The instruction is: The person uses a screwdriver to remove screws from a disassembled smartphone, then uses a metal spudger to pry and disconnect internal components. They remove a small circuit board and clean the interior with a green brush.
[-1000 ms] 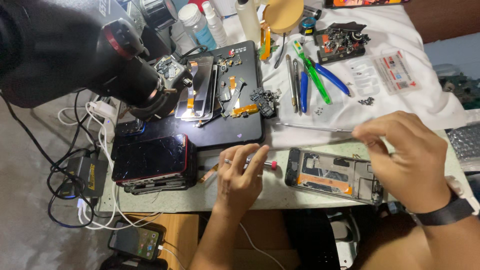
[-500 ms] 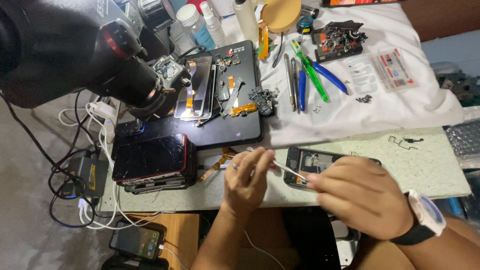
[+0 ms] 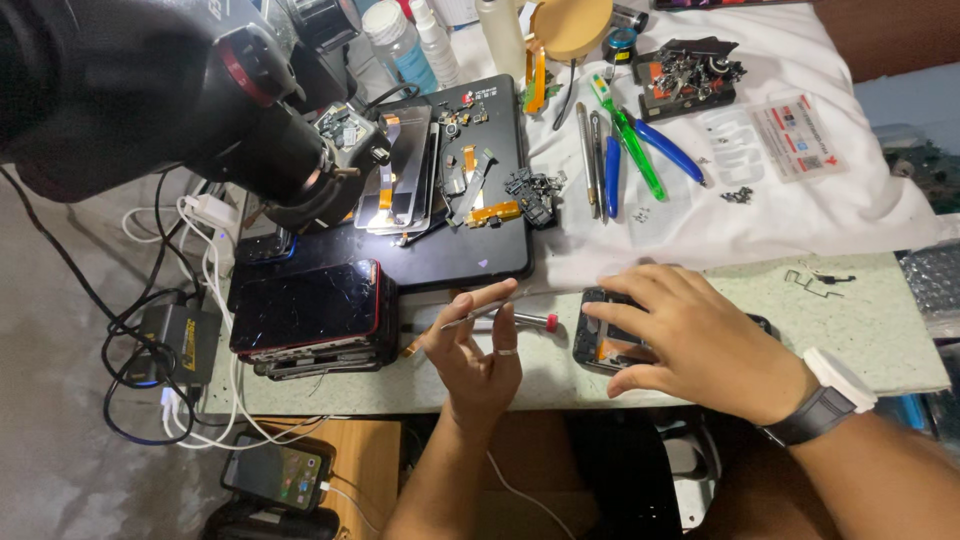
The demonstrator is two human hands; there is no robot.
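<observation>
Microscope [image 3: 180, 100]: I see it black and bulky at the far left, hanging over the table [image 3: 880, 330].
Cables [image 3: 150, 340]: black and white, tangled off the table's left edge, with a lit phone on the floor below.
Phone stack [image 3: 310, 315]: dark-screened phones piled near the left edge, red rim on the top one.
Black mat [image 3: 480, 255]: behind the stack, carrying screens, flex strips and small parts.
Left hand [image 3: 480, 355]: palm raised just right of the stack; my fingers [image 3: 490, 298] pinch a thin metal tool [image 3: 475, 315] between thumb and forefinger, ring on one finger.
Screwdriver [image 3: 525, 320]: red-tipped, lying on the table just behind the left hand.
Open phone [image 3: 600, 345]: flat on the table between my hands, back off, orange parts showing.
Right hand [image 3: 700, 340]: spread over the open phone, fingers unclenched, tips pressing its frame; dark watch at the wrist.
White cloth [image 3: 850, 210]: behind, with tweezers, green and blue tools [image 3: 640, 150], bottles.
</observation>
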